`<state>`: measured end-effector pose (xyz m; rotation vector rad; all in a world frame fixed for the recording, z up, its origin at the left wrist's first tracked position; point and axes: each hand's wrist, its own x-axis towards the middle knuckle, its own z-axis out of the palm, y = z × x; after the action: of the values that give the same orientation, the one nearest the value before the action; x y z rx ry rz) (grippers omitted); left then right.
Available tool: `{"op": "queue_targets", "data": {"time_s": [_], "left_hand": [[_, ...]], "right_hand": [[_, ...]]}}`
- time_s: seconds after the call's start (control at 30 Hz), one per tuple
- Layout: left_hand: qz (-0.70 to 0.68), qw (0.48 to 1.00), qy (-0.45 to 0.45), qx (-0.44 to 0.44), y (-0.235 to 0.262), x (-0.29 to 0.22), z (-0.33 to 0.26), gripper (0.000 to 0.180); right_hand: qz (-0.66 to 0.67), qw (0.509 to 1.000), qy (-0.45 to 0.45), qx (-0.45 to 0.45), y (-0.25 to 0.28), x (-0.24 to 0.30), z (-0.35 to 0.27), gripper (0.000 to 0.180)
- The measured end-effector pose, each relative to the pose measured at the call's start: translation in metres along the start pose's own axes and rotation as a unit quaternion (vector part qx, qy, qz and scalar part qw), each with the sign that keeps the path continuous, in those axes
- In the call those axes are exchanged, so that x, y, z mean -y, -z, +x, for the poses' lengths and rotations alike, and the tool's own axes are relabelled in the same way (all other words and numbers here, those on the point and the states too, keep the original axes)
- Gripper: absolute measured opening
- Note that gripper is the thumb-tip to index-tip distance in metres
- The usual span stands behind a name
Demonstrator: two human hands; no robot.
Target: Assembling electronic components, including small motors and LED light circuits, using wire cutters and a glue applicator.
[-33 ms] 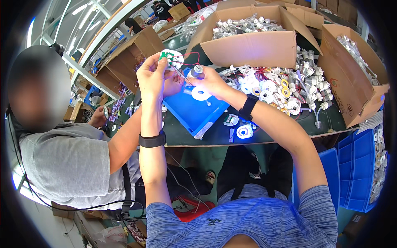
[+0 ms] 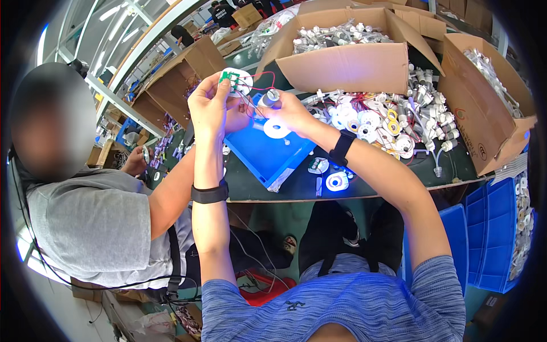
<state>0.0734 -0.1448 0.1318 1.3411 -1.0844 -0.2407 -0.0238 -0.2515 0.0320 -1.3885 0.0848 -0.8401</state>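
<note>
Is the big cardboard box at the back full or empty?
Nearly full. The cardboard box has its flaps open, and small silver-and-white parts are heaped close to its rim.

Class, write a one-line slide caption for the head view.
Left hand holds a white disc with a green board, right hand a small metal cylinder, joined by red wires, above a blue tray.

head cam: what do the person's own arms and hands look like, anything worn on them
Both forearms are bare and no gloves are worn on the left hand or right hand. Each wrist carries a plain black band: left wristband, right wristband. Short sleeves of a blue heathered shirt cover the upper arms.
</note>
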Motion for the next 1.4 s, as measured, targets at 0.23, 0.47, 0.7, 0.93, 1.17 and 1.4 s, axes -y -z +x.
{"op": "queue_targets", "data": {"time_s": [0.23,0.47,0.7,0.93,1.17,1.4], "left_hand": [[0.006,1.0,-0.011,-0.013,-0.001,-0.002,0.001,0.026],[0.007,1.0,-0.015,-0.026,0.0,-0.006,-0.001,0.027],[0.009,0.999,-0.031,-0.031,0.009,-0.006,0.001,0.025],[0.004,0.997,-0.056,-0.051,0.016,-0.01,0.003,0.025],[-0.005,0.997,-0.065,-0.043,0.017,-0.021,0.001,0.025],[-0.011,0.996,-0.072,-0.045,0.018,-0.033,-0.003,0.025]], "right_hand": [[-0.026,0.999,-0.005,-0.021,-0.001,-0.001,0.004,0.024],[-0.028,0.999,0.015,-0.016,-0.005,0.005,0.003,0.024],[-0.043,0.999,0.011,-0.017,-0.01,0.008,0.009,0.023],[-0.024,0.998,0.061,-0.005,-0.012,0.019,0.019,0.024],[-0.019,0.995,0.099,-0.014,-0.013,0.028,0.031,0.024],[-0.028,0.995,0.096,-0.029,-0.017,0.038,0.031,0.025]]}}
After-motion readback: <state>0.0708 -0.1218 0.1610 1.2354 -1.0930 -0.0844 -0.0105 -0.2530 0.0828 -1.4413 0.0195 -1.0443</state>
